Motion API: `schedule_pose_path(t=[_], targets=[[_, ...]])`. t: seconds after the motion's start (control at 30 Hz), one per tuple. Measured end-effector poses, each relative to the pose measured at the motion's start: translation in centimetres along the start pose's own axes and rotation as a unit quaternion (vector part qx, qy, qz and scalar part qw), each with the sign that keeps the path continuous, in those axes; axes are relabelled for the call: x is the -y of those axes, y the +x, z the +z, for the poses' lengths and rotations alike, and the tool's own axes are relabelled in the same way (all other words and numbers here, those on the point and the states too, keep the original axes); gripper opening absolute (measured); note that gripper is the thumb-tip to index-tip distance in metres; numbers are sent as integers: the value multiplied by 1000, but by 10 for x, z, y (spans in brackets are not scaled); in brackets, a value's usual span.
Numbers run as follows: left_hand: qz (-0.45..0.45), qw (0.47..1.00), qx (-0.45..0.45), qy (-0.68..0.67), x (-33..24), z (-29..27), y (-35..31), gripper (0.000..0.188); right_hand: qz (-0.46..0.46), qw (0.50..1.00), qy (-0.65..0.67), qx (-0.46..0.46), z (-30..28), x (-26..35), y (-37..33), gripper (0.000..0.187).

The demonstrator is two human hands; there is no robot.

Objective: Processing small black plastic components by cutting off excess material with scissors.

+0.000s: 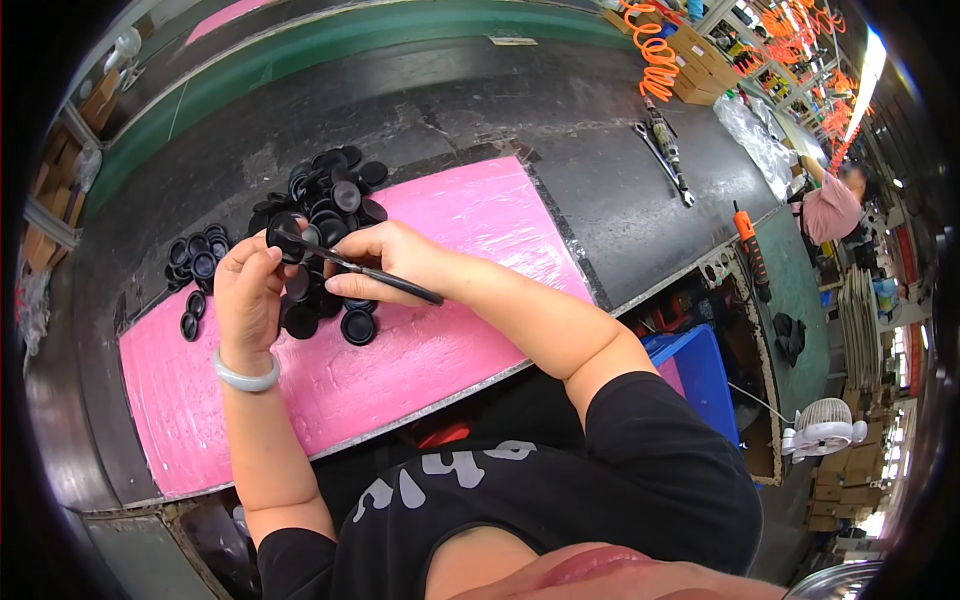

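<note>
My left hand [250, 290] is closed on a round black rubber cap [279, 228], pinched upright between thumb and fingers. My right hand [385, 262] grips a slim, dark tool [400, 284] with a narrow tip; its exact kind is hard to make out. That tip reaches the cap in my left hand. Just beyond both hands lies a heap of similar black caps [325, 185], partly hidden by my fingers. One cap [358, 327] rests on the pink mat [470, 215] below my right hand. A smaller group of caps [203, 262] sits left of my left hand.
The dark worktable [430, 110] extends beyond the mat. A pneumatic driver [664, 140] on an orange coiled hose [652, 55] lies at the far right. An orange-and-black tool [748, 245], a blue bin [705, 385] and a white fan [825, 428] are to the right. Another person [830, 208] is farther off.
</note>
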State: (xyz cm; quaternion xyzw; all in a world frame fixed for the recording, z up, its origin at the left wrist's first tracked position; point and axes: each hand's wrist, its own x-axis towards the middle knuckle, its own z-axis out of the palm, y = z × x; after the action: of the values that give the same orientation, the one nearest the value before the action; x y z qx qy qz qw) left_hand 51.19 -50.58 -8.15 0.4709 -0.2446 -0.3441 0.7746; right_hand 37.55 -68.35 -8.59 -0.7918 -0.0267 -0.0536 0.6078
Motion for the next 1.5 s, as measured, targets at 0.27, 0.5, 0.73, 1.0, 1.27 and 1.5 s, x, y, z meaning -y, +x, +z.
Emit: schedule_pose_path(t=[0.27,0.5,0.73,1.0,1.27,1.5], targets=[[166,910,-146,350,-14,-27,5,20,-51,995,-13,-83,2,0,5,17],[98,528,-394,746,-23,-86,8,28,55,979,95,-173,-9,10,4,15],[229,532,-345,739,-10,-74,8,25,28,987,38,-155,-5,9,5,19],[-53,634,-124,761,-23,-46,-17,37,31,986,48,-157,-7,0,6,16],[-100,616,-121,772,-23,-58,-15,40,32,988,36,-150,-3,-4,6,17],[114,696,-225,673,-24,-58,-5,29,39,990,-31,-129,-2,4,5,16]])
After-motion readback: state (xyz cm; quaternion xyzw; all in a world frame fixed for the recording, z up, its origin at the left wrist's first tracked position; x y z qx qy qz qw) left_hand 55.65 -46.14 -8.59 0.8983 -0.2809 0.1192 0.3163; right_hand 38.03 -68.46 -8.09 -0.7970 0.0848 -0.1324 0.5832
